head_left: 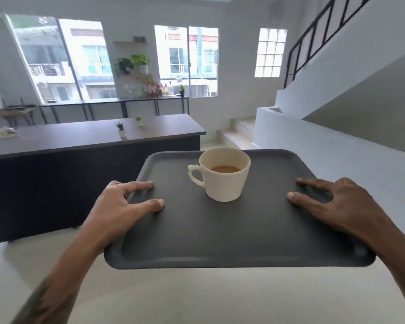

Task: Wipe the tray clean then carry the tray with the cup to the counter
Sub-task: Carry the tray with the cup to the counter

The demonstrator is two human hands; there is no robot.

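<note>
A dark grey rectangular tray [220, 235] is held level in the air over the pale floor. On its far half stands a cream cup [225, 181] with brown drink inside, its handle pointing left. My left hand [124, 206] grips the tray's left edge, thumb and forefinger lying on the tray surface. My right hand [332, 204] grips the right edge the same way. The dark counter [91, 139] lies ahead and to the left, beyond the tray.
Two small potted plants [121, 129] and a pale bundle [6, 132] sit on the counter top. A long black-framed table with bottles [154, 90] stands under the windows. Steps [241, 132] and a white stair wall rise at the right. Pale floor lies between me and the counter.
</note>
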